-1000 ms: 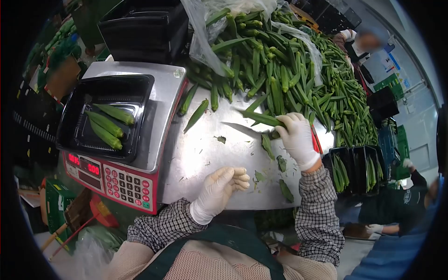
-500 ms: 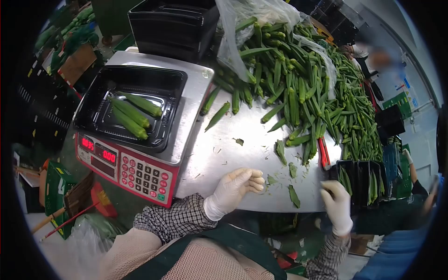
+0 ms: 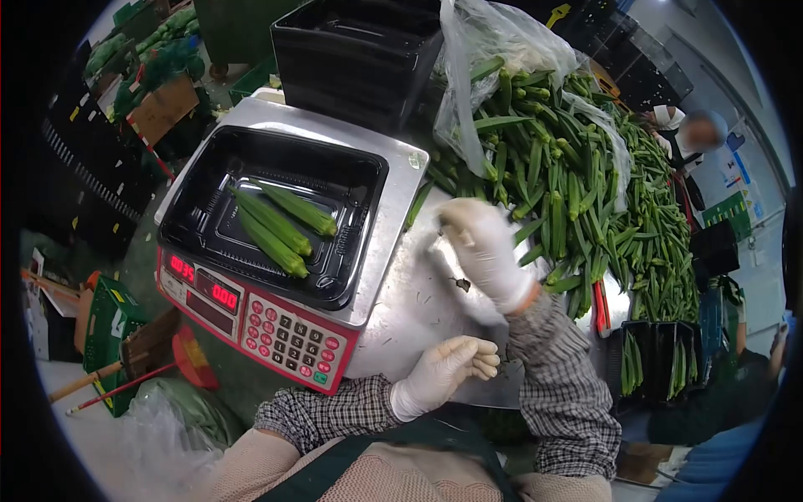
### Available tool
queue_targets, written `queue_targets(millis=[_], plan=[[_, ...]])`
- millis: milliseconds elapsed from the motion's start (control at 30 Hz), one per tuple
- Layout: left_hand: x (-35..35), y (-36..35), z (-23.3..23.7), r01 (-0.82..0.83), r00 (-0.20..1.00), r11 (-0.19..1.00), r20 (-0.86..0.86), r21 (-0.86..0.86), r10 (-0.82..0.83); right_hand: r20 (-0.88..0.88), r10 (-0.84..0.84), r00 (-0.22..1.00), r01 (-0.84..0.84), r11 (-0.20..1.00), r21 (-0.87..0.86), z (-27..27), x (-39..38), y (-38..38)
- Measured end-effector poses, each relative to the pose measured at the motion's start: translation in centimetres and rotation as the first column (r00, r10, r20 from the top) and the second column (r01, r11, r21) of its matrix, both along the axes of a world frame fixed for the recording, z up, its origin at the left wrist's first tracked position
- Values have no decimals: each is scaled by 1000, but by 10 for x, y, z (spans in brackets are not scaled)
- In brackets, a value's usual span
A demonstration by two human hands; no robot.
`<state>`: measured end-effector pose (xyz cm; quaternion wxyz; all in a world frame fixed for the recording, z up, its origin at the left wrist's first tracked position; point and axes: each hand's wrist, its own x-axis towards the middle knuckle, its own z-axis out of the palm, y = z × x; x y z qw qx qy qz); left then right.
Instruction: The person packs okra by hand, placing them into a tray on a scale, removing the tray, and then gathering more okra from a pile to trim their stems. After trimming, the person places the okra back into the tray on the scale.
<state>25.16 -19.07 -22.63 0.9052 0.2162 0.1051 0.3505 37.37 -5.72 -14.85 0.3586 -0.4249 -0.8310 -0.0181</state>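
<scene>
Three green okra pods (image 3: 280, 230) lie in a black plastic tray (image 3: 351, 276) on the steel platform of a red-and-white digital scale (image 3: 251, 322). My right hand (image 3: 485, 251), white-gloved, hangs over the steel table between the scale and the heap of okra (image 3: 577, 180). Motion smears its fingers, so I cannot make out any grip. Low at the table's near edge, my left hand (image 3: 447, 376) is gloved too, its fingers loosely curled together with nothing visible in them. A loose okra pod (image 3: 418, 205) rests beside the scale's right edge.
Black containers (image 3: 355, 63) stand behind the scale. Clear plastic (image 3: 464, 92) partly covers the heap. A red-handled tool (image 3: 600, 309) lies beside filled okra trays (image 3: 661, 360) at the right. A co-worker (image 3: 698, 138) is at the far end. Leaf scraps (image 3: 462, 285) dot the steel table (image 3: 401, 314).
My right hand has swung left from the table's right front edge to the middle, toward the scale. The view has shifted slightly; the left hand keeps its curled pose, and the tray's pods are unchanged.
</scene>
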Motion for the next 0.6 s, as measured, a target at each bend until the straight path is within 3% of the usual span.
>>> queue_targets(millis=[33, 67, 133, 200, 333, 400, 467, 533, 600], plan=[[0, 0, 0, 2, 1000, 1000, -1, -2, -2, -297, -145, 944, 91, 978, -187, 9, 5, -13], [1, -1, 0, 10, 1000, 1000, 0, -3, -10, -577, -273, 769, 26, 917, -399, 23, 11, -28], [2, 0, 1, 14, 1000, 1000, -17, -18, -15, -649, -477, 592, -80, 767, -637, 40, 39, -47], [3, 0, 1, 21, 1000, 999, -19, -43, -22, -700, -557, 446, -214, 693, -688, 34, 56, -62], [4, 3, 10, -23, 1000, 989, -5, -143, 22, -710, -610, 351, -382, 599, -704, 24, 59, -82], [3, 6, 27, -85, 996, 973, -57, -214, 75, -528, -579, 620, -287, 459, -841, 22, 59, -91], [1, 8, 29, -60, 995, 988, -90, -145, 47, -322, -472, 821, -207, 278, -938, 35, 42, -97], [0, 6, 23, -18, 995, 994, -100, -108, 7, -226, -398, 889, 3, 499, -867, 26, 33, -86], [-1, 5, 10, 48, 994, 994, -91, -93, -57, -12, -380, 925, 299, 744, -598, 8, 35, -57]])
